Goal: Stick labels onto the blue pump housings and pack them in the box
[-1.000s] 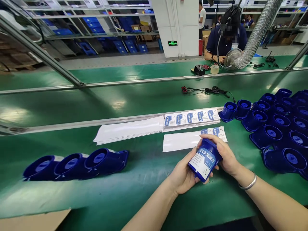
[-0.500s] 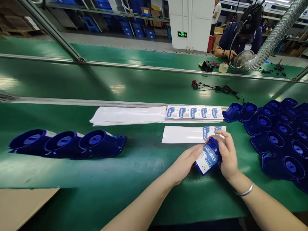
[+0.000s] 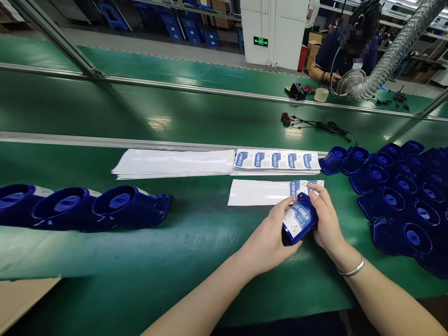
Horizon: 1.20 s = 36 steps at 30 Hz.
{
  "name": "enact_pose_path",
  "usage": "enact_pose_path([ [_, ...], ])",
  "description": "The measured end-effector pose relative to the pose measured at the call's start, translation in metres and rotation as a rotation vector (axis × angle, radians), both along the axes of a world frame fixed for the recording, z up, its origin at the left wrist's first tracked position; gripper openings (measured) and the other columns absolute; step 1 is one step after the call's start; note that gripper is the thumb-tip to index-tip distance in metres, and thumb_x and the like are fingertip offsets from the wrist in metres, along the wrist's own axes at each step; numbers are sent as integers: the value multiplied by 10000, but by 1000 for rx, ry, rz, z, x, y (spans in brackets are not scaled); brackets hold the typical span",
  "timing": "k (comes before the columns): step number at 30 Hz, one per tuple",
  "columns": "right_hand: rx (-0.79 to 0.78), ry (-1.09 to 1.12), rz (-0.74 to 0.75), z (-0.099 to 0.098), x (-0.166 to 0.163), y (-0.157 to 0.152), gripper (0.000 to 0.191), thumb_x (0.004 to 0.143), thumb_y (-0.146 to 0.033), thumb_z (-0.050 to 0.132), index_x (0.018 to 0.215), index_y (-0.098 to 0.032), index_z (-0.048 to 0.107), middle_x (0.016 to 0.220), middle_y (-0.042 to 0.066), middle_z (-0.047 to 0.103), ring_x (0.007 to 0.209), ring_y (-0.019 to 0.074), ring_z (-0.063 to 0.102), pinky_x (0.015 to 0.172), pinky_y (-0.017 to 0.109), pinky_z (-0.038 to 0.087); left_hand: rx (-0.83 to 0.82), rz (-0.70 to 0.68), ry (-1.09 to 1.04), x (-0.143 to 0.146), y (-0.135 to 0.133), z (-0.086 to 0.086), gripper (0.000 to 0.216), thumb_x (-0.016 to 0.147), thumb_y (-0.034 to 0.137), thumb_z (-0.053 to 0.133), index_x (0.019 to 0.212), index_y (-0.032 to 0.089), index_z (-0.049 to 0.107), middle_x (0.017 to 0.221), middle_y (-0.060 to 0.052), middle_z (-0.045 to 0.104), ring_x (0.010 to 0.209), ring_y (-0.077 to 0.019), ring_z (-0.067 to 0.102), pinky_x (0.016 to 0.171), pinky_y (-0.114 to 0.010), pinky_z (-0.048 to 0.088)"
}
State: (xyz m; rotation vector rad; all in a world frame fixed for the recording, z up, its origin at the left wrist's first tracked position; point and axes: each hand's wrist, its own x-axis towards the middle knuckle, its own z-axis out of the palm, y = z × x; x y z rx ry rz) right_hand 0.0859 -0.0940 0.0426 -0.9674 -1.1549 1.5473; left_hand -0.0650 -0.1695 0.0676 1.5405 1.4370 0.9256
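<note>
Here's the labelled blue housing (image 3: 309, 215), tilted, right between the two hands: the left hand (image 3: 268, 240) grips its left side, the right hand (image 3: 327, 221) curls around its right. Just beyond them, a loose label strip (image 3: 259, 192) lies on the green worktop (image 3: 196, 270); past that, stacked label sheets (image 3: 276, 160). More housings (image 3: 388, 200) crowd to the hands' right, three others (image 3: 129, 205) well left.

Bright light, apparently from overhead, lays glare patches on the green worktop (image 3: 140, 275) beyond the blank sheet stack (image 3: 173, 164) and a pale sheen nearer than it; a dark band slants just behind it. Right of the stack, bold lettering on the held blue housing (image 3: 300, 220) is crisp, fine print illegible. Wide-angle stretch elongates the blue cups (image 3: 66, 210) to its near left.
</note>
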Motion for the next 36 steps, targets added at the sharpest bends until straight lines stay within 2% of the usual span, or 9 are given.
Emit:
enact_pose_path([
  [2, 28, -23, 12, 0, 2, 1, 391, 913, -506, 617, 1212, -274, 524, 970, 26, 684, 866, 208, 658, 767, 343, 525, -41, -6, -72, -2, 1, 1, 984, 695, 282, 824, 1519, 251, 288, 1489, -148, 456, 1363, -342, 453, 1109, -486, 404],
  [4, 108, -61, 19, 1, 4, 2, 393, 926, -500, 599, 1234, -270, 516, 988, 37, 676, 902, 215, 651, 806, 364, 519, -119, 4, -269, -4, 4, 3, 1035, 631, 395, 887, 1501, 248, 347, 1470, -144, 481, 1339, -358, 471, 1088, -474, 418],
  [7, 329, -113, 38, 2, 6, 0, 411, 937, -484, 580, 1273, -262, 493, 1060, 67, 655, 961, 236, 637, 880, 415, 502, -291, 111, -726, -6, 10, 5, 721, 782, 607, 723, 1360, 215, 546, 1331, -124, 607, 1217, -319, 568, 974, -411, 490],
  [9, 492, -129, 76, 4, 7, -3, 445, 937, -470, 581, 1310, -259, 464, 1105, 86, 638, 993, 252, 632, 912, 449, 490, -423, 190, -956, -6, 13, 4, 492, 890, 569, 617, 1196, 186, 668, 1194, -103, 678, 1116, -262, 614, 894, -345, 511],
  [11, 620, -138, 117, 6, 7, -7, 475, 934, -457, 584, 1339, -255, 439, 1126, 100, 622, 1020, 269, 626, 922, 473, 486, -518, 194, -1076, -6, 16, 2, 339, 893, 448, 668, 1061, 160, 726, 1073, -83, 709, 1007, -210, 635, 844, -296, 512],
  [15, 751, -167, 127, 6, 7, -12, 477, 943, -435, 559, 1360, -242, 430, 1137, 115, 604, 1044, 284, 614, 916, 493, 490, -533, 150, -1160, -4, 15, 1, 231, 872, 350, 721, 964, 140, 747, 958, -64, 713, 889, -168, 640, 817, -282, 514],
  [23, 796, -235, 70, 1, 9, -8, 458, 964, -386, 497, 1391, -242, 416, 1131, 112, 633, 1013, 278, 622, 915, 511, 494, -373, 160, -927, 0, 7, 4, 300, 848, 453, 737, 927, 165, 706, 867, -18, 669, 799, -137, 591, 739, -254, 476],
  [30, 779, -251, 16, 1, 9, -10, 477, 961, -386, 496, 1405, -245, 393, 1114, 106, 629, 996, 280, 625, 888, 515, 490, -73, 64, -438, 0, 5, 2, 368, 885, 437, 657, 1171, 206, 639, 1189, -92, 662, 1086, -262, 605, 960, -399, 462],
  [36, 661, -243, 5, 3, 6, -10, 497, 958, -437, 505, 1399, -248, 375, 1080, 98, 640, 984, 279, 641, 892, 512, 488, 39, 45, -95, 2, 3, 4, 589, 694, 328, 833, 1220, 241, 582, 1247, -87, 620, 1166, -295, 563, 1008, -427, 446],
])
